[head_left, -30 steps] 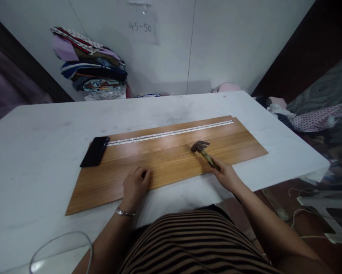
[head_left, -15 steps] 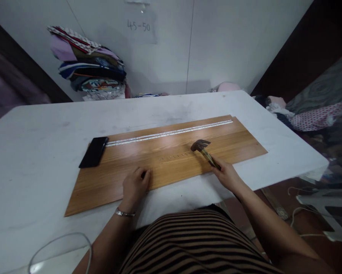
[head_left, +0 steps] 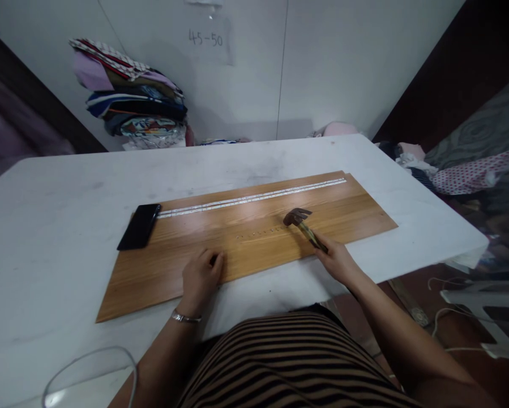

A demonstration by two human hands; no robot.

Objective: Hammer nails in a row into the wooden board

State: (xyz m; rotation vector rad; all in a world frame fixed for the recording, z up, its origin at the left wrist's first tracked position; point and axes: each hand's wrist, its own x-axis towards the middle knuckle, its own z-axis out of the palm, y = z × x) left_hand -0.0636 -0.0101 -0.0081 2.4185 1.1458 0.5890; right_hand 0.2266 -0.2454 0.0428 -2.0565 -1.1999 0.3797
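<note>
My right hand (head_left: 334,260) grips the handle of a claw hammer (head_left: 296,217). The hammer's dark head rests on or just over a wood-grain board (head_left: 173,283), at the right end of a short row of small metal pieces (head_left: 260,232), perhaps nails. My left hand (head_left: 201,275) lies on the board near its front edge, fingers curled inward; what they hold, if anything, is hidden. Two pale strips with marks, like LED strips (head_left: 246,199), run along the back part of the board. A black phone (head_left: 139,226) lies across the board's left end.
The board lies on a white table (head_left: 59,226). A thin grey cable (head_left: 97,350) loops at the lower left. Folded clothes (head_left: 135,102) are piled behind the table against a wall. More fabric (head_left: 470,173) and a white plastic stool (head_left: 483,311) stand to the right.
</note>
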